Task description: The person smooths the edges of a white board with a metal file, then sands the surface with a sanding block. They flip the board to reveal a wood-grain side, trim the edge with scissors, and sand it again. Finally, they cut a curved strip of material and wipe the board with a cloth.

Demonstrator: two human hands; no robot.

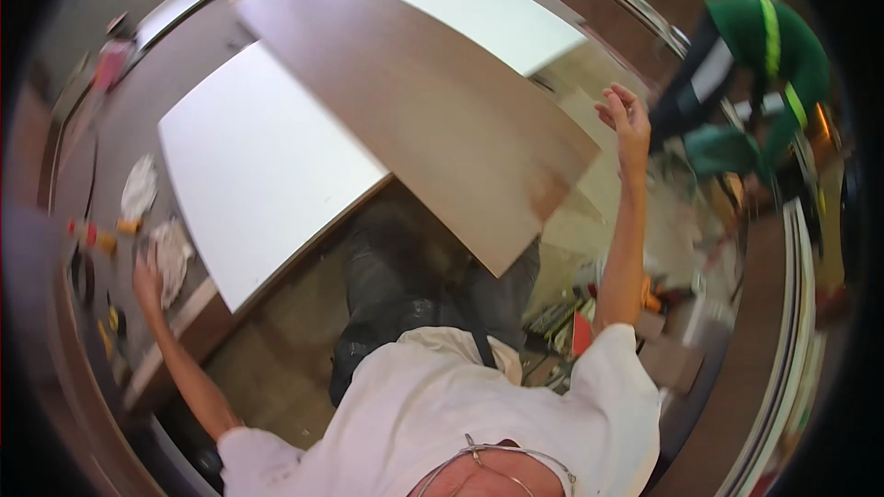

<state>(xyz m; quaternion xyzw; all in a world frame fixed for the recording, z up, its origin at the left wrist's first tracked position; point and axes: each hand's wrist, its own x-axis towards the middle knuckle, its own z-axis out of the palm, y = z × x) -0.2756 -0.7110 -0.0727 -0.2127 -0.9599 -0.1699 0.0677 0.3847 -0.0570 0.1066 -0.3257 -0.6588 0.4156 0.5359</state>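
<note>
pale crumpled cloth point(174, 260) | left hand point(146, 278) alongside, can't tell grip | right hand point(630, 127): loosely apart

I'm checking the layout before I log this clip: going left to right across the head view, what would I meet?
Red-and-yellow object, left hand, nearer white panel, brown panel, raised right hand, co-worker in green.

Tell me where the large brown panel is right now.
In the head view, the brown panel slants from upper left to right of centre, between the large left white panel and the raised right hand.
</note>
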